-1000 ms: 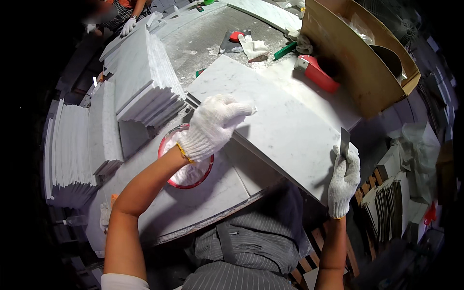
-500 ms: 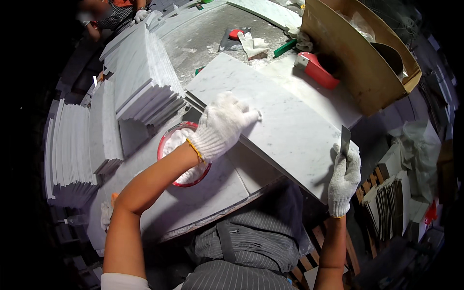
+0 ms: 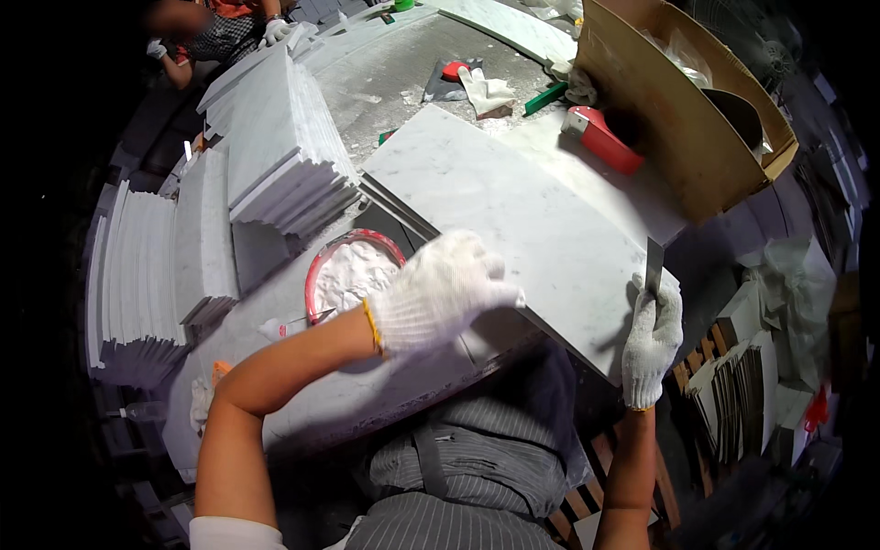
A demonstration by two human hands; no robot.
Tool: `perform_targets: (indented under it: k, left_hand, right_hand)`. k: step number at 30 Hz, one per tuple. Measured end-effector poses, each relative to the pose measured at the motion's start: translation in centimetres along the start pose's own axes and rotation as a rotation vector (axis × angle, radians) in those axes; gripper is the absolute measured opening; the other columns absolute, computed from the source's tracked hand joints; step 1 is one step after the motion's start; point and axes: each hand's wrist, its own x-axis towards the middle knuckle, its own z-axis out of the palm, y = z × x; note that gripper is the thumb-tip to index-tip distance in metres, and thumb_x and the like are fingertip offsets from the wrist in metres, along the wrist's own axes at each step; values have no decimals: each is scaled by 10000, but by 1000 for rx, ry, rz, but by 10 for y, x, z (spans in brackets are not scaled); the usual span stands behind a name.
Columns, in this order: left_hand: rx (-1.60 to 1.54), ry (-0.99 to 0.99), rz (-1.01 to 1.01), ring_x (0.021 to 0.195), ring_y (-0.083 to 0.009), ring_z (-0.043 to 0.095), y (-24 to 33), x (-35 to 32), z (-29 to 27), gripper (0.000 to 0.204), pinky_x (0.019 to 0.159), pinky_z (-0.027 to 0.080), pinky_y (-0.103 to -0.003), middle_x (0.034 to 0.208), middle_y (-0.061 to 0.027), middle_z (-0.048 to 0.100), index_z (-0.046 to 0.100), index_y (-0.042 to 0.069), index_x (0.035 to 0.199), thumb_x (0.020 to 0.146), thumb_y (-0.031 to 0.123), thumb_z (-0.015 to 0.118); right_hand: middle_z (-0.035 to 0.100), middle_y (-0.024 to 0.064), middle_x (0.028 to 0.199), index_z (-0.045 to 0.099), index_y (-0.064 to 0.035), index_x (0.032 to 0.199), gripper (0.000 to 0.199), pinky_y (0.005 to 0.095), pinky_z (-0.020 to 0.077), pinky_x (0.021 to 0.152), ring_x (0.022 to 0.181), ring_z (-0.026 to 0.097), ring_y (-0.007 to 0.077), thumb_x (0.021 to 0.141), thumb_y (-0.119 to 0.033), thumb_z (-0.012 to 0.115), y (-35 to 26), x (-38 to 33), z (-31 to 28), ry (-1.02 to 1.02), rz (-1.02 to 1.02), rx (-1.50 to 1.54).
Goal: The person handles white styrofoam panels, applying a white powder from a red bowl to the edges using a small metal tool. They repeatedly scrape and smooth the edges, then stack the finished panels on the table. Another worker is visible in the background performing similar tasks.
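A pale grey-veined marble slab [image 3: 550,229] lies tilted across the worktable, its near edge toward me. My left hand [image 3: 449,284], in a white knit glove, is over the slab's near edge with curled fingers, a fingertip at the surface; whatever they hold is hidden. At the slab's right corner my gloved right hand [image 3: 654,339] grips a putty knife [image 3: 654,261], its metal blade pointing up. Left of my left hand is a red-rimmed tub [image 3: 310,275] of white paste [image 3: 353,275].
Several stacked marble slabs [image 3: 284,147] stand on the left. A cardboard box [image 3: 660,119] and a red tape dispenser [image 3: 610,142] are at the back right. A loose glove [image 3: 486,92] lies at the back. Another person's gloved hand [image 3: 275,32] shows at the far left.
My left hand has moved toward me and slightly right along the slab, uncovering more of the paste tub. My right hand and the putty knife have stayed in place.
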Motion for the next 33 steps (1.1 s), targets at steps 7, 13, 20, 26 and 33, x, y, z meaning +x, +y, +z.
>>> perform_targets:
  k: [7, 13, 20, 26, 33]
  left_hand:
    - [-455, 212, -219, 690, -216, 535, 65, -59, -24, 279, 615, 430, -351, 795, -22, 609, 698, 121, 1016, 753, 30, 700]
    - [-337, 373, -699, 842, -195, 615, 68, -126, -73, 258, 777, 499, -324, 945, -54, 653, 700, 32, 990, 752, -67, 695]
    - [-116, 635, -1177, 979, -144, 619, -21, -233, -94, 218, 877, 482, -276, 994, -65, 651, 661, -10, 1056, 853, -45, 590]
    - [102, 318, -1202, 946, -190, 648, -60, -269, -73, 207, 853, 489, -298, 1007, -90, 670, 672, 23, 1052, 860, 68, 610]
    - [42, 150, -1245, 970, -276, 638, -63, -265, -78, 272, 856, 487, -342, 1040, -113, 657, 678, 30, 1015, 873, 253, 616]
  right_hand:
    - [564, 113, 1260, 557, 40, 1192, 220, 337, 431, 1033, 1142, 584, 191, 1004, 4, 451, 5, -5, 3, -12, 61, 88]
    - [613, 103, 1199, 550, 23, 1228, 242, 325, 426, 1025, 1118, 584, 167, 1026, -61, 446, 9, -4, -3, -25, 2, -8]
    - [573, 99, 1213, 535, 31, 1238, 247, 346, 444, 1035, 1153, 587, 196, 1017, -8, 433, 14, -5, -1, -32, 26, 103]
    - [581, 110, 1200, 533, 26, 1242, 250, 354, 458, 1037, 1147, 591, 199, 1019, -16, 429, 9, -6, -1, -38, 42, 76]
    - [589, 120, 1207, 529, 25, 1248, 250, 358, 473, 1036, 1134, 596, 190, 1029, -48, 432, 11, -7, -1, -23, 12, 18]
